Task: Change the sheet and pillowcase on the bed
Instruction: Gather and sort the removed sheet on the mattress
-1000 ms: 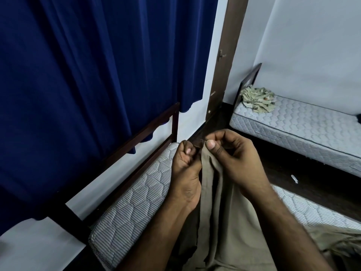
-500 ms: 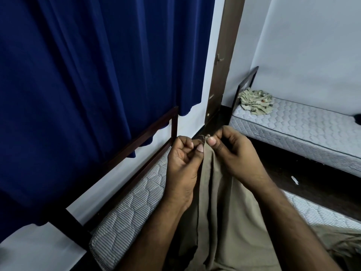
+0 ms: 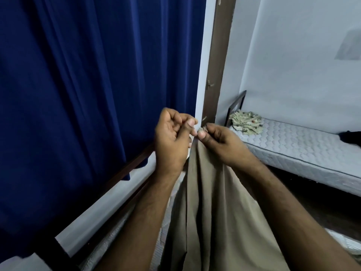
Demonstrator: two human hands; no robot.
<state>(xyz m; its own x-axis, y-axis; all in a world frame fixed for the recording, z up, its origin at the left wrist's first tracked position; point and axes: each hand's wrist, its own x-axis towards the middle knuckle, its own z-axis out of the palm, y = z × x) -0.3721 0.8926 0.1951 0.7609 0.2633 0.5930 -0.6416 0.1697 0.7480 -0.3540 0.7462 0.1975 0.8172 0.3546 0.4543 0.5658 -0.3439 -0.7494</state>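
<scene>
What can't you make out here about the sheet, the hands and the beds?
Head view only:
- Tan sheet: lower part cut off by the bottom edge.
- Left hand: its grip on the sheet is hidden by curled fingers.
- Near mattress: mostly covered by arms and sheet.
- Dark item on the far bed: cropped, unidentifiable.

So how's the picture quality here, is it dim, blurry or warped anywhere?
Head view: dim, bluish room light, no glare; wide-angle bend curves the door frame; left hand and right hand fairly sharp at the tan sheet; blue curtain soft and dark.
</scene>
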